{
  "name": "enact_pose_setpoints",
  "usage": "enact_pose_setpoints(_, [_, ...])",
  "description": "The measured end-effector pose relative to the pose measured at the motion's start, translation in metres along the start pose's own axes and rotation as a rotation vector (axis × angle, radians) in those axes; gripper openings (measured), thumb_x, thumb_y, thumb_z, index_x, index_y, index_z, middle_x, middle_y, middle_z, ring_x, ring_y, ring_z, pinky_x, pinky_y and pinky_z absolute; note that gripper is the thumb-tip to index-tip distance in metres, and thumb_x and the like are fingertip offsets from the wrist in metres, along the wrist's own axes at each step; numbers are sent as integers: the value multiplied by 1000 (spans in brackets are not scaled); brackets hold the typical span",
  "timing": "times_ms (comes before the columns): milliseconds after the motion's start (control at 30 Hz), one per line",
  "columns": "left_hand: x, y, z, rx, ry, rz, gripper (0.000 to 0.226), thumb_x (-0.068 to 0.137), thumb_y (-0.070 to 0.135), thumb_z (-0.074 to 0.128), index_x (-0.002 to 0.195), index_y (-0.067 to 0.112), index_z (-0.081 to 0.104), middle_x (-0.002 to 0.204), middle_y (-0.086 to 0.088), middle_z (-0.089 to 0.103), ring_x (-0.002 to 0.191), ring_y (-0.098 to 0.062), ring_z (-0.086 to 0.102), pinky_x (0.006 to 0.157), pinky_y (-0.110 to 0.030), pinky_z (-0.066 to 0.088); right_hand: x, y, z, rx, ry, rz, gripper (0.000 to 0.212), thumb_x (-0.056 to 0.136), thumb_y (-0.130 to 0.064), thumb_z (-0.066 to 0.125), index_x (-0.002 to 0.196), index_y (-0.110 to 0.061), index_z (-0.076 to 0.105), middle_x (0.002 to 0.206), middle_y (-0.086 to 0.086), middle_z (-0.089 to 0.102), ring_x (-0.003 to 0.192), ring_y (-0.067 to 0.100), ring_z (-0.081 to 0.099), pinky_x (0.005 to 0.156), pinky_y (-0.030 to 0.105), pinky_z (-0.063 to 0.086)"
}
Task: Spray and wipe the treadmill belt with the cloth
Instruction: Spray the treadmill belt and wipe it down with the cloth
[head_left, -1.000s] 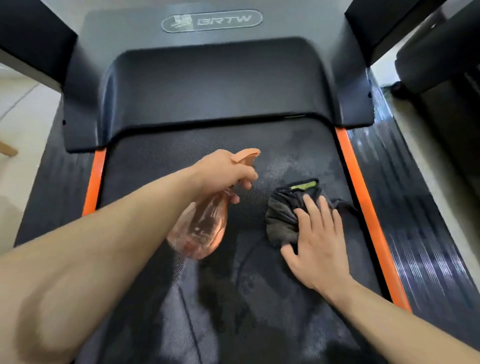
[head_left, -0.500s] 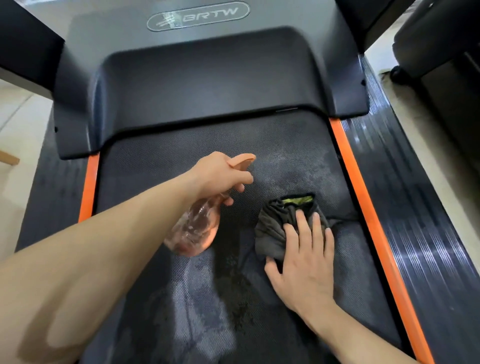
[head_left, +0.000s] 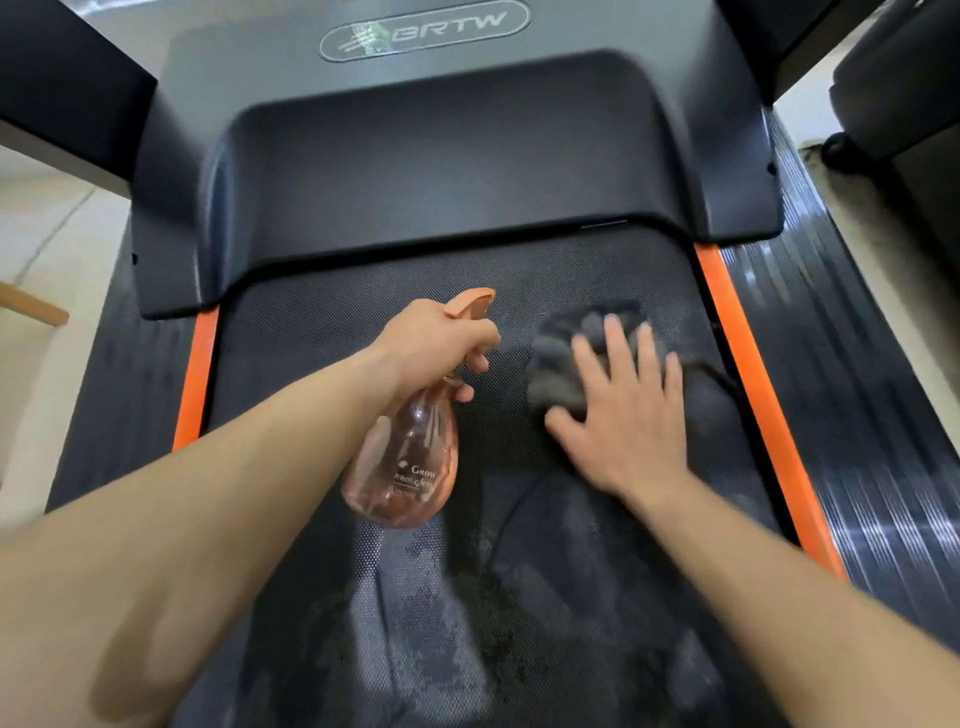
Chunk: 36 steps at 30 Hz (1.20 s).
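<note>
The black textured treadmill belt (head_left: 332, 332) fills the middle of the view, with damp patches near the front. My left hand (head_left: 431, 343) grips the neck and trigger of a translucent orange spray bottle (head_left: 405, 467), which hangs above the belt with its nozzle pointing away from me. My right hand (head_left: 623, 415) lies flat with spread fingers on a dark grey cloth (head_left: 558, 369) and presses it onto the belt's right side. Part of the cloth is hidden under my palm.
The dark motor cover (head_left: 447, 166) with a BRTW logo closes the belt's far end. Orange strips (head_left: 753, 389) and ribbed side rails (head_left: 857, 415) border the belt. A dark wheeled object (head_left: 893, 93) stands on the right, with pale floor (head_left: 47, 249) on the left.
My right hand has pushed the cloth forward along the belt, toward the motor cover. The left hand has kept hold of the bottle and stayed in about the same place.
</note>
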<state>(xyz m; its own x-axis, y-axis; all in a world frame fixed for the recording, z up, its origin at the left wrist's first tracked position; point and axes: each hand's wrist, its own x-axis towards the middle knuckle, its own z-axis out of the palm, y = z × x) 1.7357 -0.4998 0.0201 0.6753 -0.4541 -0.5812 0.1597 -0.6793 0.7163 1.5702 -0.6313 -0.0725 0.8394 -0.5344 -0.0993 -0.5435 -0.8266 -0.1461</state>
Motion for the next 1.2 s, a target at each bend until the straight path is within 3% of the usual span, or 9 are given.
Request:
enact_pose_setpoints(167, [-7,-9,-15,-43,22,-16,16,86,21,72,86,5,74,80,-10,76,58,-29,63,64,-36,54,101,-18,-21,57,-84,135,81,88,-76,35,158,-37,26,172,1,5,157,34,2,123,59,6])
enact_pose_setpoints(267, [-16,-9,-25,-56,36,-38,10,87,18,70,86,9,74,81,-11,74,47,-21,59,49,-26,50,53,-59,-1,-59,4,-204,84,77,-72,33,152,-34,41,168,7,22,153,41,17,120,62,16])
enact_pose_setpoints(367, [-22,-16,-35,-52,51,-51,13,88,18,68,88,7,74,85,-14,77,54,-23,60,51,-27,52,33,-71,7,-71,-130,-543,89,74,-76,30,156,-41,32,170,1,18,155,36,14,123,59,13])
enact_pose_setpoints(500, [-28,-25,-40,-43,20,-47,18,87,19,70,97,5,74,87,-14,77,58,-28,61,66,-37,54,94,-28,-9,-91,-76,-226,86,86,-76,41,160,-36,23,172,-3,7,157,30,6,125,52,8])
enact_pose_setpoints(633, [-31,-25,-37,-51,-45,-29,12,89,18,69,98,26,71,87,-10,77,48,-24,59,52,-27,51,66,16,-7,-26,49,90,84,87,-72,37,156,-25,36,168,8,22,152,41,20,121,57,19])
enact_pose_setpoints(833, [-34,-24,-11,-128,-150,26,34,92,16,69,122,31,68,88,-12,74,56,-24,57,55,-30,50,-20,34,3,-61,-33,-298,86,78,-69,42,152,-27,44,166,6,29,151,40,27,119,58,29])
enact_pose_setpoints(1000, [-30,-20,16,-159,-265,59,49,94,10,66,136,35,61,88,-15,71,84,-26,53,52,-29,53,45,37,-10,-50,-70,-41,85,89,-71,40,160,-29,24,171,4,9,157,34,7,126,51,10])
enact_pose_setpoints(1100, [-31,-7,25,-76,-326,61,37,94,14,67,122,39,66,92,-15,75,77,-23,57,59,-32,54,-31,32,1,8,43,-68,84,83,-71,48,154,-27,41,168,7,23,155,37,17,124,54,16])
enact_pose_setpoints(1200, [-31,2,39,-34,-434,87,37,94,12,67,126,30,67,89,-14,73,55,-10,54,52,-29,53,-116,33,11,-6,-13,-198,89,78,-72,53,155,-29,41,169,6,19,156,36,13,122,59,19])
